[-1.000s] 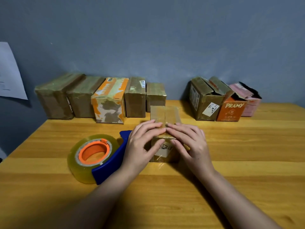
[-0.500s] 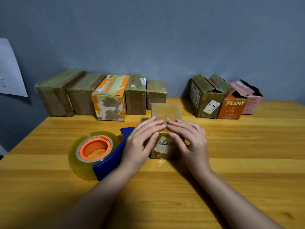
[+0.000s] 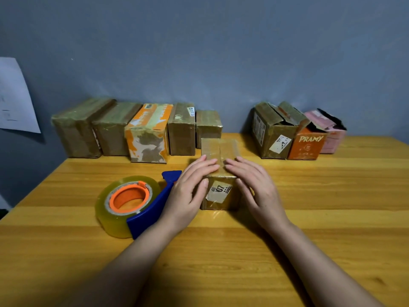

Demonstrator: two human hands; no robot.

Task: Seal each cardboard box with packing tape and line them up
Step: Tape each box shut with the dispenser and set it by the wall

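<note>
At centre, left hand (image 3: 188, 191) and right hand (image 3: 254, 187) press flat on a taped box (image 3: 220, 171); five boxes (image 3: 137, 129) lined up, three boxes (image 3: 298, 132) (flaps open) remain.

A big wooden table (image 3: 332, 218) with a shiny yellow-brown top fills the lower part of the view. Its boards run from side to side, with darker lines in the wood. Behind the table stands a plain grey-blue wall (image 3: 221, 52). On the left side of that wall hangs a white sheet of paper (image 3: 15, 100). It has some faint marks on it, too blurry to read.
</note>
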